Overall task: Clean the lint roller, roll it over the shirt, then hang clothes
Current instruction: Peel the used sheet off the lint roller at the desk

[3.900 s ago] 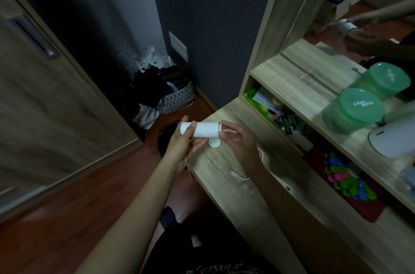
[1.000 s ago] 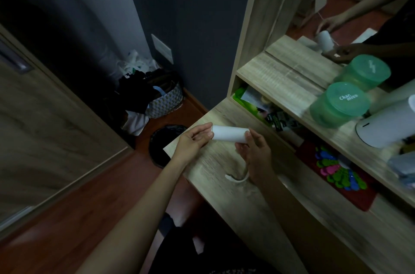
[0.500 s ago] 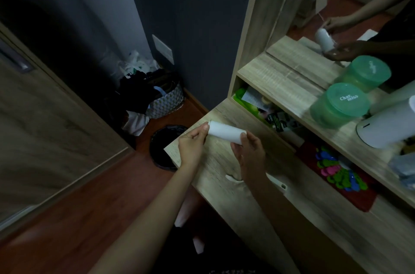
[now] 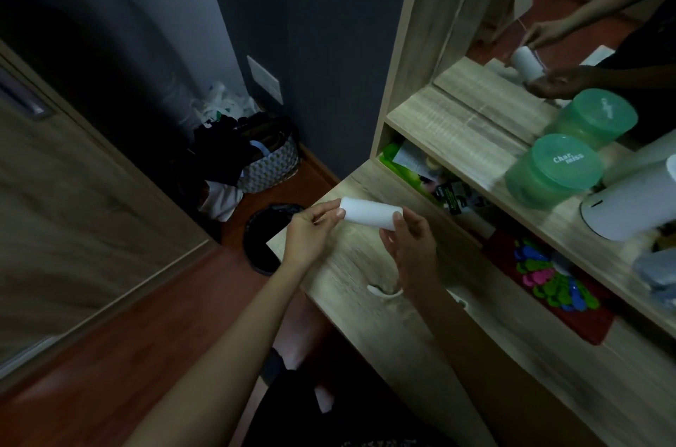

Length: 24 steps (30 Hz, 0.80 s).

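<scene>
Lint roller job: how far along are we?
Nothing looks finished. In hand: the left hand and right hand hold the white lint roller by its ends above the desk, the cleaning step. Left: rolling the shirt and hanging clothes; neither has visibly begun.

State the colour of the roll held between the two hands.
The lint roller roll is plain white, clearest in the head view.

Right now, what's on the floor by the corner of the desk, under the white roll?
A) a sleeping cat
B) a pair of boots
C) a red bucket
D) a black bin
D: a round black bin stands on the floor by the desk corner, just below the white lint roll.
</scene>
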### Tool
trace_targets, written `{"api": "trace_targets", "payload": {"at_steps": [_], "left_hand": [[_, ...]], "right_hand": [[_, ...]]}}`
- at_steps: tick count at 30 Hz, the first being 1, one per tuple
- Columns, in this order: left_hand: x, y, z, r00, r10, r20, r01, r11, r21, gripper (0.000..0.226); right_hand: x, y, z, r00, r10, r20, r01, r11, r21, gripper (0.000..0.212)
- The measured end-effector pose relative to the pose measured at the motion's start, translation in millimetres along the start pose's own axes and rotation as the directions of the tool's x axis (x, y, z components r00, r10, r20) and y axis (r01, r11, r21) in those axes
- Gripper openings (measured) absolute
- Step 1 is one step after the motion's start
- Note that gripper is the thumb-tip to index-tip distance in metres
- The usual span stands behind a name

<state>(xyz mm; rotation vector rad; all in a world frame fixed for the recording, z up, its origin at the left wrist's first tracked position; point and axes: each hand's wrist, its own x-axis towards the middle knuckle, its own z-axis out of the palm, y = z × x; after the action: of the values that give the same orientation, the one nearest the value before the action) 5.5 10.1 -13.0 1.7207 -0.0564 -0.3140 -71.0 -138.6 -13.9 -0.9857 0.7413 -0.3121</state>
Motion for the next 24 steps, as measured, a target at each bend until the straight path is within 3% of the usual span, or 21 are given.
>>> {"api": "trace_targets", "payload": {"at_steps": [4, 9, 12, 16, 19, 22, 24], "left_hand": [[-1, 9, -6, 0.978, -0.079, 0.195, 0.121, 0.969, -0.213, 0.043], [4, 4, -13, 0.932, -0.058, 0.359, 0.071, 0.997, -0.023, 0.038], [8, -3, -16, 0.917, -0.044, 0.398, -0.03, 0.984, 0.178, 0.041], [10, -6, -16, 0.898, -0.04, 0.438, -0.2, 0.851, 0.487, 0.048], [7, -10, -14, 0.885, -0.008, 0.466, -0.283, 0.786, 0.55, 0.044], [7, -16, -16, 0.908, -0.044, 0.417, -0.213, 0.808, 0.549, 0.041], [5, -21, -19, 0.93, -0.087, 0.356, -0.111, 0.858, 0.501, 0.047]], "right_hand": [[1, -2, -7, 0.997, 0.017, 0.077, -0.015, 1.0, -0.02, 0.03], [2, -2, -15, 0.99, 0.023, 0.142, -0.009, 0.995, -0.101, 0.034], [4, -2, -19, 0.984, 0.016, 0.175, 0.018, 0.981, -0.193, 0.03], [7, -4, -20, 0.968, -0.032, 0.247, 0.119, 0.931, -0.345, 0.022], [9, -7, -22, 0.953, 0.0, 0.303, 0.129, 0.904, -0.407, 0.023], [12, -10, -30, 0.949, -0.058, 0.308, 0.219, 0.827, -0.517, 0.029], [16, -9, -39, 0.95, -0.171, 0.262, 0.305, 0.692, -0.654, 0.03]]}}
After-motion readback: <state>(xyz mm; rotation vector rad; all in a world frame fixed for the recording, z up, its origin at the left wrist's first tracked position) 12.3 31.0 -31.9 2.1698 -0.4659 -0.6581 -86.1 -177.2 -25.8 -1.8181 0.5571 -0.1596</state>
